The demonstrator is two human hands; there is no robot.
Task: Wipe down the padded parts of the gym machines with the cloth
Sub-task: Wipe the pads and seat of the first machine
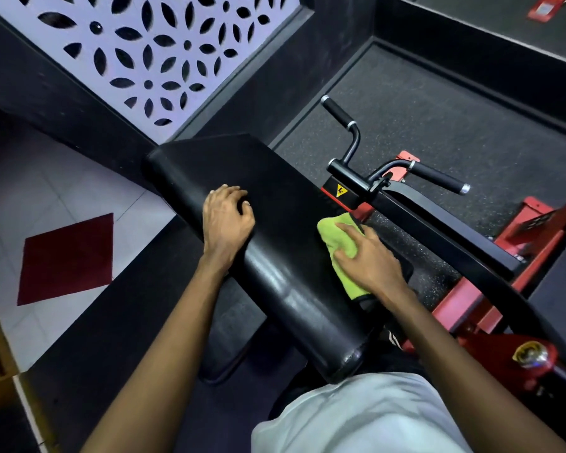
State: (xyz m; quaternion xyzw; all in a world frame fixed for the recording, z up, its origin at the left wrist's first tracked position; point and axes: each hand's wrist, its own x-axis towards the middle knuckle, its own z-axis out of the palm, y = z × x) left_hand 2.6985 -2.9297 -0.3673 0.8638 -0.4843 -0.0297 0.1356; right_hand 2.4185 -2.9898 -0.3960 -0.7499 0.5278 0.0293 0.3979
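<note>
A long black padded bench (275, 204) of a red and black gym machine runs from the upper left toward me. My left hand (226, 219) rests on the pad's left side with its fingers loosely curled and holds nothing. A lime-green cloth (335, 235) lies against the pad's right edge. My right hand (368, 256) lies on top of the cloth with straight, spread fingers and presses it to the pad's side. The lower end of the cloth hangs below my wrist.
Two black-grip handles (438, 176) on a bar stick up right of the pad, above a yellow warning sticker (340, 190). The red frame (464, 299) runs along the right over dark rubber flooring. A patterned screen (144, 53) and tiled floor lie to the left.
</note>
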